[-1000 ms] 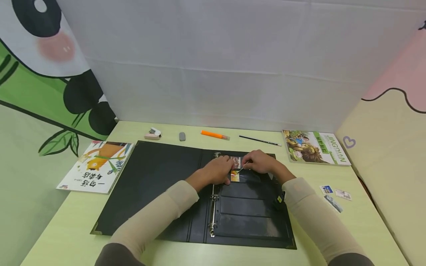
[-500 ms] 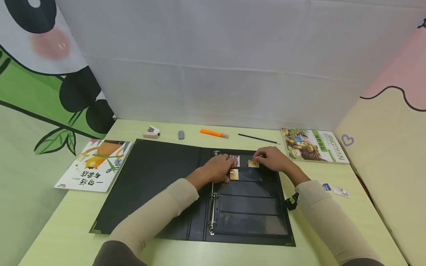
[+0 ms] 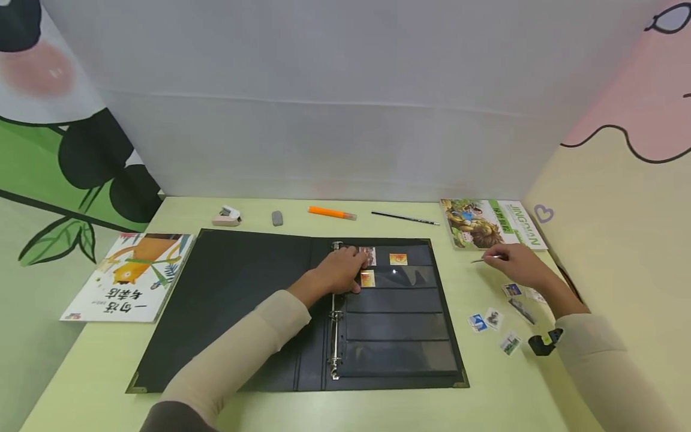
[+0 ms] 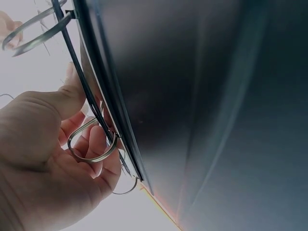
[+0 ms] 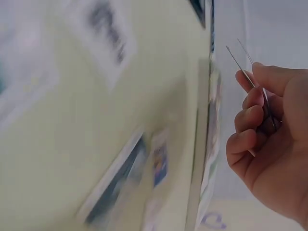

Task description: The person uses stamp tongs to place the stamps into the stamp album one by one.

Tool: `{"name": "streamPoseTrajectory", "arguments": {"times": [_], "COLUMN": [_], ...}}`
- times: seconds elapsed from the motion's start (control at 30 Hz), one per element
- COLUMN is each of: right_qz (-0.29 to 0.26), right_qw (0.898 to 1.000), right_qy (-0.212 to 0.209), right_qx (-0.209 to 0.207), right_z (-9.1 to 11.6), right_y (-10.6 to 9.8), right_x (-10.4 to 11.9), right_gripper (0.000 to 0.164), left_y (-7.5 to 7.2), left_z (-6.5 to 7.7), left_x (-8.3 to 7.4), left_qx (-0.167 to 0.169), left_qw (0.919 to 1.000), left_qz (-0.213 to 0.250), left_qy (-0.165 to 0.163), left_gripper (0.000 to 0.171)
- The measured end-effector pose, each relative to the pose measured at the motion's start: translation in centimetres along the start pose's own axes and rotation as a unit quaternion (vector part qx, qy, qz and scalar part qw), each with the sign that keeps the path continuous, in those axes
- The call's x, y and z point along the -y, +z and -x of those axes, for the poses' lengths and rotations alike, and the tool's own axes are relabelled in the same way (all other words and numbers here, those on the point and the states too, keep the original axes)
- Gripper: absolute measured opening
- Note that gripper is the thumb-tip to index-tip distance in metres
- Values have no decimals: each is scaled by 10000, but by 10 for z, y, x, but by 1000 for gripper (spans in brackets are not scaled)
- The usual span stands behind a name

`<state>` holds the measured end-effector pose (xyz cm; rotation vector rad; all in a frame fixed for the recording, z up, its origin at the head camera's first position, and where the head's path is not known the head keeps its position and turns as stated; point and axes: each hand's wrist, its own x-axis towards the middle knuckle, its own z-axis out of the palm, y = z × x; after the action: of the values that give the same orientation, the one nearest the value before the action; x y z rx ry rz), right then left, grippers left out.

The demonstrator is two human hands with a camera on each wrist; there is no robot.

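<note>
My left hand (image 3: 339, 270) rests on the black pocket page (image 3: 394, 300) beside the binder's rings (image 3: 336, 315); in the left wrist view its fingers lie loosely bent behind a metal ring (image 4: 94, 159). Two orange-yellow stamps (image 3: 398, 259) (image 3: 367, 278) sit in the page's upper pockets, and a reddish-brown stamp (image 3: 369, 256) shows by the left fingertips. Right of the binder, my right hand (image 3: 515, 264) holds metal tweezers (image 5: 248, 72) between thumb and fingers, tips apart with nothing between them. Several loose stamps (image 3: 493, 318) lie below that hand on the table.
The binder's black cover (image 3: 237, 300) lies flat to the left, overlapping a picture book (image 3: 132, 276). Along the back are a stapler (image 3: 227, 216), grey eraser (image 3: 277, 218), orange marker (image 3: 330, 213) and black pencil (image 3: 405, 218). Another book (image 3: 491, 223) lies at back right.
My right hand has moved from the page's top row to the right over the table, with the tweezers. The orange-yellow stamp they held now lies in the top pocket. The left hand stays put.
</note>
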<state>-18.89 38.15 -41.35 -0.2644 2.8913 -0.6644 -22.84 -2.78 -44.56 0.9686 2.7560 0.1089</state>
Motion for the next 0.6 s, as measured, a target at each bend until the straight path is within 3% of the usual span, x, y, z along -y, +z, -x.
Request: {"name": "streamPoseTrajectory", "arguments": {"times": [0.37, 0.6], "right_qz": [214, 350], "right_qw": [9976, 9958], "right_qy": [658, 849], "right_qx": [85, 2], "right_z": [57, 67], "right_y": [-13, -10], "right_x": [-53, -70], "right_gripper": [33, 32], "left_y": [0, 0], "left_z": [2, 1], "left_x": [2, 2], "left_qx": [-60, -30], "left_qw": [9998, 9998], "left_qz": [143, 183], "left_qy": [122, 84], "left_gripper": [48, 47]}}
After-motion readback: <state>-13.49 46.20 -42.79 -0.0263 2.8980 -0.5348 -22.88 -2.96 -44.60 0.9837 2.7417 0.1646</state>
